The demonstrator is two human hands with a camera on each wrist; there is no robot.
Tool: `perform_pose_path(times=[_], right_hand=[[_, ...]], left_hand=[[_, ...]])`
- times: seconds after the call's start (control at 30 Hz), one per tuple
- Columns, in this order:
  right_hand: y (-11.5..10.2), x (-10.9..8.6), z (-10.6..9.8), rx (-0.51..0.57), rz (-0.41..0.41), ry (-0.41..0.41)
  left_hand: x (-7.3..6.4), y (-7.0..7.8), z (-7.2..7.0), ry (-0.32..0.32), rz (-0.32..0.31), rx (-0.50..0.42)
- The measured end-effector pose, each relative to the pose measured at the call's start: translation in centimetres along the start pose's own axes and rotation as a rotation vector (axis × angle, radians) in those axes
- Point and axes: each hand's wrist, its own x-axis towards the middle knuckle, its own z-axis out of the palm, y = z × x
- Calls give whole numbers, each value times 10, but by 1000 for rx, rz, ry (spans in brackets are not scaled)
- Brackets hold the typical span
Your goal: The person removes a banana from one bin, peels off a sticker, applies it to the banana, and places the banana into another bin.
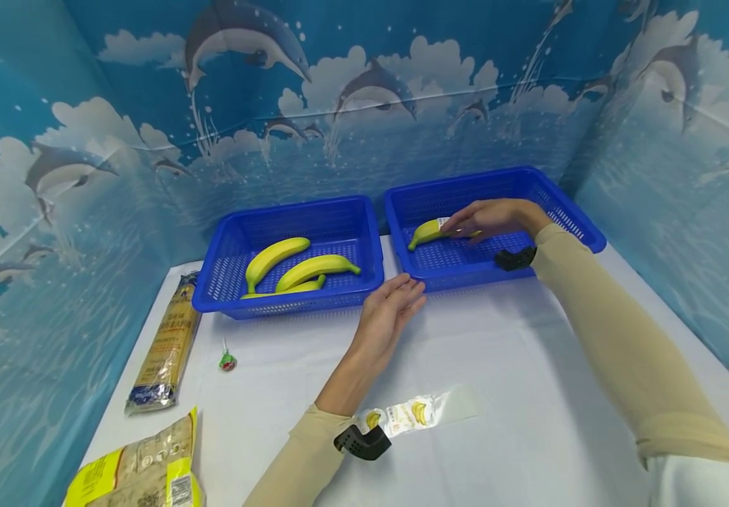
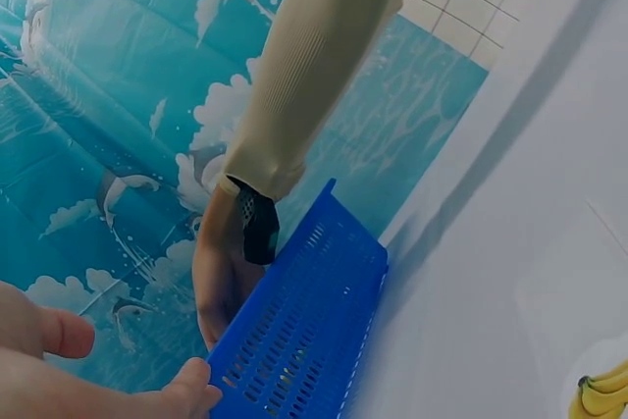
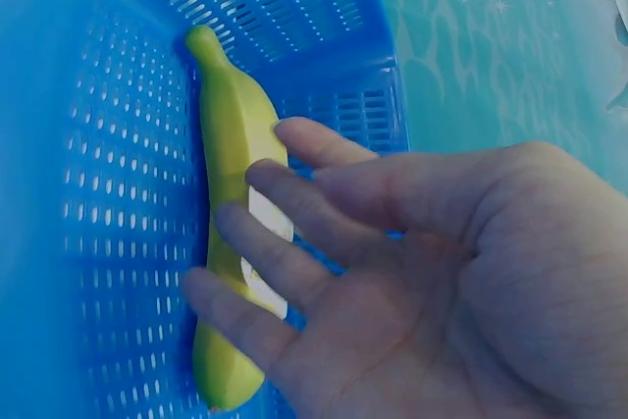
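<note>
Banana (image 3: 226, 169), single, in the right-hand blue basket (image 1: 456, 276) at the far edge of the desk (image 1: 529, 366). Lies along the basket floor, stem toward the basket's left wall, other end in toward the middle.

Right hand (image 1: 489, 217) over it: fingers loosely extended, not wrapped round; grasping nothing, by my reading. Fingertips on or just above the peel, cannot tell which. Left hand (image 1: 388, 310) at the near left corner of the same basket, a fingertip against the rim, thumb apart; nothing clasped.

On doing it well, my judgement: let the fruit's full length settle on the mesh before taking weight off it. Draw the fingers straight up, clear of the label (image 3: 270, 211), lest an edge catch and peel. If it must be gripped, go round the bare peel, thumb opposite fingers. Left fingertips best kept light at the corner; a hard push could slide the basket. Sleeve and wrist to clear the near rim.

Looks: bright yellow, greenish at the tips, smooth, softly ridged, gentle curve, narrow stem. Label white, partly covered by fingers; print unreadable from here. Unblemished enough that I suspect an imitation. Three similar bananas (image 1: 316, 269) in the left-hand basket (image 1: 307, 304).
</note>
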Motion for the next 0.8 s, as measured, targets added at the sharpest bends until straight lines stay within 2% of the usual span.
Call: perform_pose_path(times=[0.17, 0.3, 0.5, 0.63, 0.8], right_hand=[[-3, -9, 3, 8, -30, 50], [-14, -23, 9, -56, -73, 146], [-30, -45, 25, -158, -198, 287], [-32, -51, 45, -109, -375, 337], [-29, -50, 78, -9, -545, 370]], left_hand=[[-7, 8, 1, 17, -40, 71], [-17, 27, -2, -24, -30, 223], [-36, 62, -18, -87, 100, 368], [-48, 79, -38, -76, 185, 433], [-58, 91, -65, -9, 310, 502]])
